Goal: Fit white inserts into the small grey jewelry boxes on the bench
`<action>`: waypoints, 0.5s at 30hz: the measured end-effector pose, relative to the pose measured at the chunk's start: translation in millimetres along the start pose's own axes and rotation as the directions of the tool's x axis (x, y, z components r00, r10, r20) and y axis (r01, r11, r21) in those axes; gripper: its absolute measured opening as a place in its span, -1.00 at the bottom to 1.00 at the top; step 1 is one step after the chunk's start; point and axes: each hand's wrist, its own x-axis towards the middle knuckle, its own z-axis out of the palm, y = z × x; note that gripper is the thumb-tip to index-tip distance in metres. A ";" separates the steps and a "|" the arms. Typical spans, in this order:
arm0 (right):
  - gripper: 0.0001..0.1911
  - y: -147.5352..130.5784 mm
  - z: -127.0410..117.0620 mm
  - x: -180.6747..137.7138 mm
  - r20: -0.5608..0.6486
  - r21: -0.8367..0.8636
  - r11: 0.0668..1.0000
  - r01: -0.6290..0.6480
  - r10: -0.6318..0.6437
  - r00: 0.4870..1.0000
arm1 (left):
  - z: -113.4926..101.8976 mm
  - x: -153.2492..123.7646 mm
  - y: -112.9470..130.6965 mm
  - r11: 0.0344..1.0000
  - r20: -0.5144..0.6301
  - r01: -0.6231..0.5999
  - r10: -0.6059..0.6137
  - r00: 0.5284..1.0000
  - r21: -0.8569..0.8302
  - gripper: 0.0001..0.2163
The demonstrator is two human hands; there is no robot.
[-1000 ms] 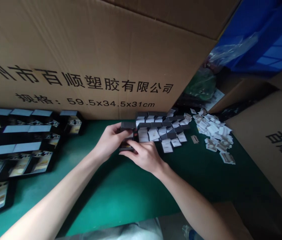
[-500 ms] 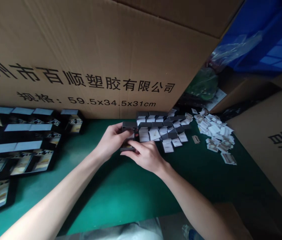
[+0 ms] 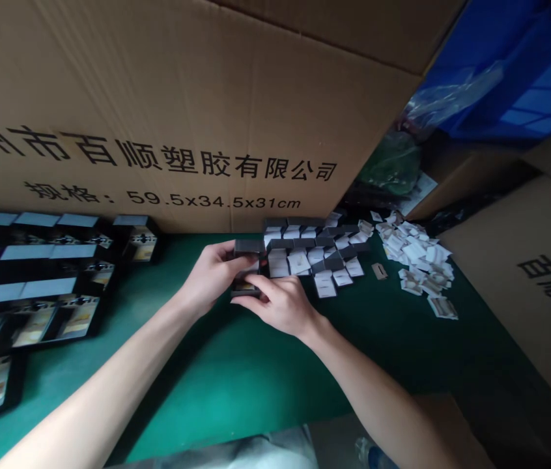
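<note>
In the middle of the view, both hands are on a small black lidded box (image 3: 249, 247), which stands open. My left hand (image 3: 211, 275) grips its left side, thumb reaching across the inside. My right hand (image 3: 281, 305) pinches the lower front edge, with fingers in the opening. Part of the interior is hidden by the fingers. Just right of the hands are rows of small dark boxes with white inserts (image 3: 299, 262), their lids raised. Farther right lies a loose pile of white folded inserts (image 3: 415, 244).
Larger open black boxes (image 3: 36, 319) with pale, yellowish interiors stand in rows on the left of the green table (image 3: 236, 384). A tall printed carton (image 3: 197, 85) walls off the back. Another carton (image 3: 510, 260) stands at right, below a blue bin (image 3: 500, 85).
The whole view has shifted slightly. Both hands stay on the black box, with hardly any change in their grip.
</note>
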 end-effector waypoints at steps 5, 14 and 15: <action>-0.65 0.6 2.2 -0.8 -0.016 -0.031 0.999 -0.020 0.020 1.000 | 0.5 -0.4 5.2 0.993 0.064 0.069 -0.063 0.996 -0.095 -0.73; -0.64 -1.0 0.0 0.1 0.005 -0.076 0.995 -0.058 0.059 0.998 | 1.2 -1.5 4.8 0.986 0.083 0.077 -0.065 0.994 -0.149 -0.77; -0.63 -1.2 -0.1 0.2 0.009 -0.081 0.995 -0.060 0.061 0.998 | 1.5 -1.4 4.1 0.987 0.079 0.067 -0.056 0.995 -0.143 -0.78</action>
